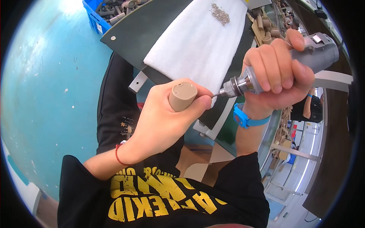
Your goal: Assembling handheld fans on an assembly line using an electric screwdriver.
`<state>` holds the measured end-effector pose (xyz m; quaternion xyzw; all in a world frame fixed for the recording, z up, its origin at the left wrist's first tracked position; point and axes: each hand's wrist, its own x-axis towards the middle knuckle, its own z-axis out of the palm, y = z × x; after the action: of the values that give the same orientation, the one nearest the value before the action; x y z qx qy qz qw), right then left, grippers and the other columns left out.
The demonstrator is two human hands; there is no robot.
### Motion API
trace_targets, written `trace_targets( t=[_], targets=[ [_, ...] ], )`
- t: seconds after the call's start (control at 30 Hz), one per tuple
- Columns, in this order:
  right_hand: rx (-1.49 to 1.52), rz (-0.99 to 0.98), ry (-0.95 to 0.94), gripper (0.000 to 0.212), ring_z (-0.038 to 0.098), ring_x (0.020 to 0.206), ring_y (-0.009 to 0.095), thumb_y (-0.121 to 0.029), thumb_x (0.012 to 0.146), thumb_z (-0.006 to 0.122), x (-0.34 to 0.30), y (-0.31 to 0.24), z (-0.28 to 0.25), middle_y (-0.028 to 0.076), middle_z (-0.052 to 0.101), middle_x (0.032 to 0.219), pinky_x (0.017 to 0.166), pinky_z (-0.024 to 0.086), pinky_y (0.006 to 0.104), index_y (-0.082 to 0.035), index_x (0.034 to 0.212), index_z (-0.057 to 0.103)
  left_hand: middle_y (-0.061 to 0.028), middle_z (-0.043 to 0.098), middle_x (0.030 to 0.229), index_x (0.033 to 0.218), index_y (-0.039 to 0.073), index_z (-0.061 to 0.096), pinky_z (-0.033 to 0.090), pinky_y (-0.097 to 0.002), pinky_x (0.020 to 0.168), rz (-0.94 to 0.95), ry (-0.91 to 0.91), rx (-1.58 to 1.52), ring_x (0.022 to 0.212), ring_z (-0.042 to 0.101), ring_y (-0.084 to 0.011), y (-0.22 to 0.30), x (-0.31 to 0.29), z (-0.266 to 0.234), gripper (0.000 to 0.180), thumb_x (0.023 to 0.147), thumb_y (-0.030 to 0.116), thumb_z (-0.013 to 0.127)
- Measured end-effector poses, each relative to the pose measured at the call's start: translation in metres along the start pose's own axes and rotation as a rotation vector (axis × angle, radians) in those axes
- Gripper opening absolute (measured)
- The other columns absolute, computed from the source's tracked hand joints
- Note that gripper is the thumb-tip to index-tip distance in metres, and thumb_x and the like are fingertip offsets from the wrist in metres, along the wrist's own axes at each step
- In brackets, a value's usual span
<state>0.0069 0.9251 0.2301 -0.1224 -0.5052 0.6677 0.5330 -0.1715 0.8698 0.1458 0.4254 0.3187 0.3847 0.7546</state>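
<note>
My left hand (157,114) is closed around a tan plastic housing (183,98), a short piece with a rounded oval end turned up and small holes in it. Its thumb and forefinger pinch together at the tip of the driver bit. Whether a screw sits between them is too small to tell. My right hand (275,74) grips a grey electric screwdriver (317,53), its fingers wrapped around the body. The metal chuck and thin bit point left, toward the pinched fingertips. A heap of small metal screws (220,15) lies on a white padded cloth (186,45) beyond my hands.
Under the cloth is a dark green work surface (133,28). A blue crate (93,17) of dark tubular parts stands at the far left. More tan parts (266,28) lie at the far right. The floor (53,87) is blue-green. Another person (310,106) shows at the right.
</note>
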Motion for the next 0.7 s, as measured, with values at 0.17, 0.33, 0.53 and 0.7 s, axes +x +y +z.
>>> trace_targets(
  t=[0.17, 0.33, 0.53, 0.7],
  targets=[
    [0.023, -0.032, -0.01, 0.022, 0.048, 0.044, 0.009, -0.008, 0.081, 0.053, -0.001, -0.002, 0.005, 0.0, 0.05, 0.055, 0.047, 0.046, 0.0244, -0.003, 0.102, 0.05, -0.0043, 0.068, 0.087, 0.099, 0.001, 0.066, 0.04, -0.0177, 0.052, 0.0, -0.036, -0.071, 0.058, 0.051, -0.0027, 0.001, -0.005, -0.003, 0.014, 0.089, 0.01, 0.063],
    [0.048, -0.073, 0.038, 0.021, 0.05, 0.044, 0.009, -0.006, 0.08, 0.055, -0.009, -0.008, 0.015, 0.0, 0.051, 0.056, 0.046, 0.047, 0.0229, -0.003, 0.1, 0.05, -0.0054, 0.067, 0.087, 0.098, 0.001, 0.065, 0.041, -0.0179, 0.054, 0.006, -0.046, -0.123, 0.06, 0.052, -0.0032, 0.002, -0.011, 0.002, 0.012, 0.087, 0.007, 0.063],
    [0.031, -0.088, -0.024, 0.02, 0.05, 0.045, 0.009, -0.006, 0.081, 0.054, -0.013, -0.01, 0.021, 0.0, 0.051, 0.056, 0.046, 0.047, 0.0227, -0.003, 0.101, 0.05, -0.003, 0.068, 0.088, 0.098, 0.003, 0.065, 0.043, -0.0166, 0.06, 0.131, -0.053, -0.027, 0.07, 0.057, -0.0027, -0.004, -0.018, 0.004, 0.013, 0.086, 0.004, 0.065],
    [0.018, -0.073, -0.029, 0.021, 0.049, 0.044, 0.009, -0.006, 0.081, 0.053, -0.016, -0.004, 0.026, 0.0, 0.051, 0.056, 0.047, 0.047, 0.0237, -0.003, 0.101, 0.049, -0.0002, 0.066, 0.083, 0.096, 0.004, 0.066, 0.043, -0.0167, 0.059, 0.133, -0.008, 0.0, 0.069, 0.057, -0.0024, -0.002, -0.027, 0.004, 0.011, 0.086, 0.006, 0.065]
  ],
)
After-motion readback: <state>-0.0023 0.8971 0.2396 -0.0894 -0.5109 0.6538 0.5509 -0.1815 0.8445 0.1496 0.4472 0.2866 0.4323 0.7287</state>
